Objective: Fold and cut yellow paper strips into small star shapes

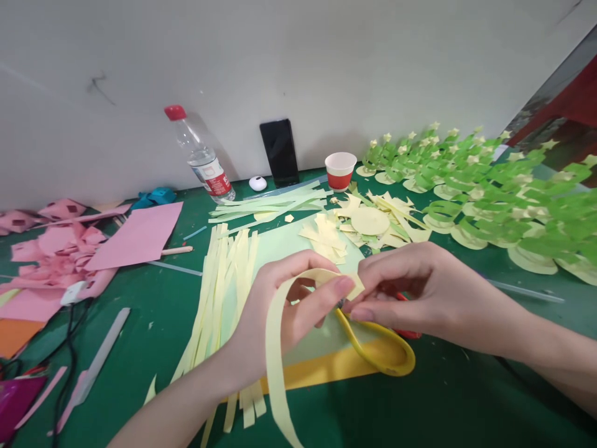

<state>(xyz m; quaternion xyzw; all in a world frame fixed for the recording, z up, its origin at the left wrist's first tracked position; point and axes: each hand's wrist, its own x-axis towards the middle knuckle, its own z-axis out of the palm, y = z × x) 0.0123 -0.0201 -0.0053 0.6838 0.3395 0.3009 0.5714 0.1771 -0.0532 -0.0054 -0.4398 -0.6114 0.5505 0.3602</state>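
A long pale-yellow paper strip (275,348) curves down from my left hand (289,298), pinched between thumb and fingers. At its upper end the strip is folded into a small flat knot. My right hand (410,286) is closed against that folded end, its index finger and thumb pressing at the edge. Beneath the hands lie scissors with a yellow handle (396,370), partly covered by my fingers. More pale-yellow strips (209,298) lie side by side left of my left hand, over a pale-green sheet (280,242).
Paper scraps (392,211) lie behind my hands. Along the wall stand a water bottle (205,162), a phone (280,152) and a paper cup (340,171). Green paper spirals with stars (513,199) crowd the right. Pink paper pieces (60,249) and a cable (72,354) occupy the left.
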